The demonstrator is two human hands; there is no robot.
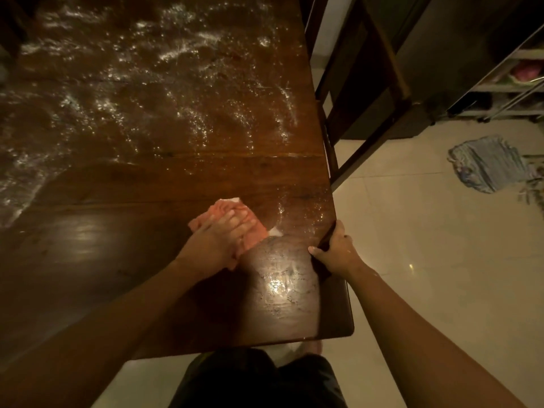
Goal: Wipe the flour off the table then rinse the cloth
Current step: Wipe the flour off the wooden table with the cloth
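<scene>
- Flour (pixel 188 113) lies in white streaks and specks over the far half of the dark wooden table (pixel 88 260), and runs down its left side in a thicker band.
- The near part of the table shows bare, glossy wood. A wet-looking patch (pixel 279 284) near the right corner catches the light.
- An orange-pink cloth (pixel 219 208) sits bunched on the tabletop towards the right edge, just this side of the floured area.
- The left hand (pixel 219 240) lies on top of the cloth with its fingers stretched out flat and close together, pressing it against the wood rather than clutching it.
- Two small white patches show at the cloth's far edge and at its right side; I cannot tell whether they are flour or part of the cloth.
- The right hand (pixel 335 250) grips the table's right edge, thumb on the top surface and fingers curled over the side.
- The two hands are near each other but apart, with the wet patch just below the gap between them.
- A dark wooden chair (pixel 368 83) stands beside the table's right side, farther away.
- The floor (pixel 426 260) is pale tile; a crumpled bluish rag (pixel 485 164) lies on it well to the right.
- A white rack (pixel 512 89) with shelves stands at the upper right.
- The person's dark shorts (pixel 256 381) show at the bottom, just off the table's near edge.
</scene>
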